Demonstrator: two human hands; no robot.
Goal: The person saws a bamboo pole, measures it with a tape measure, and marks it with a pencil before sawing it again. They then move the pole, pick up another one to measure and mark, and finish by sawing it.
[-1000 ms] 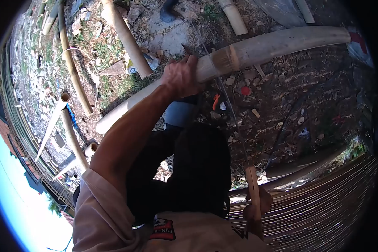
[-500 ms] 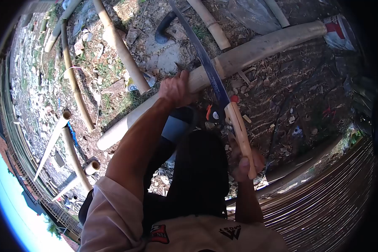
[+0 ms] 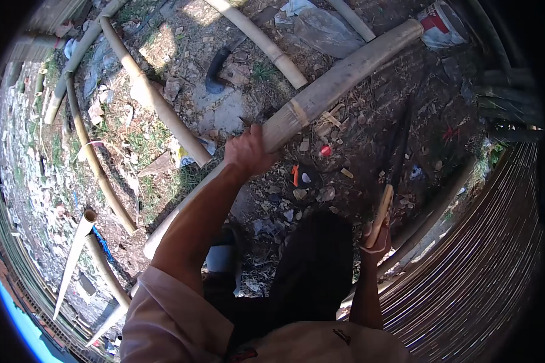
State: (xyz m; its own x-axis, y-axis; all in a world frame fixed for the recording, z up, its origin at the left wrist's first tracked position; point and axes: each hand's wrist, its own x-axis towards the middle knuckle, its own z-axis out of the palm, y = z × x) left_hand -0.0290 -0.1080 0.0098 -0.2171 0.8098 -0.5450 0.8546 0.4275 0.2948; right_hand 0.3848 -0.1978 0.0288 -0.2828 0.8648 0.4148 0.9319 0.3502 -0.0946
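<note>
My left hand [image 3: 248, 150] is wrapped round a thick bamboo pole [image 3: 339, 81] that slants across the ground from lower left to upper right. A pale, rough ring [image 3: 298, 113] shows on the pole just above this hand. Off to the right, my right hand [image 3: 376, 238] is closed on the wooden handle of a saw [image 3: 381, 209]. Its long dark blade points up and away, apart from the pole, and is hard to see against the shaded ground.
The pole's far end meets a white bucket [image 3: 443, 29] with a red label. More bamboo poles [image 3: 157, 106] lie to the left and at the top. A dark curved handle [image 3: 215, 72] rests near a flat stone. Slatted bamboo [image 3: 466, 260] borders the right side.
The saw blade lay across the bamboo pole; my right hand has carried it off to the right. My left hand stays on the pole, and the head view has shifted.
</note>
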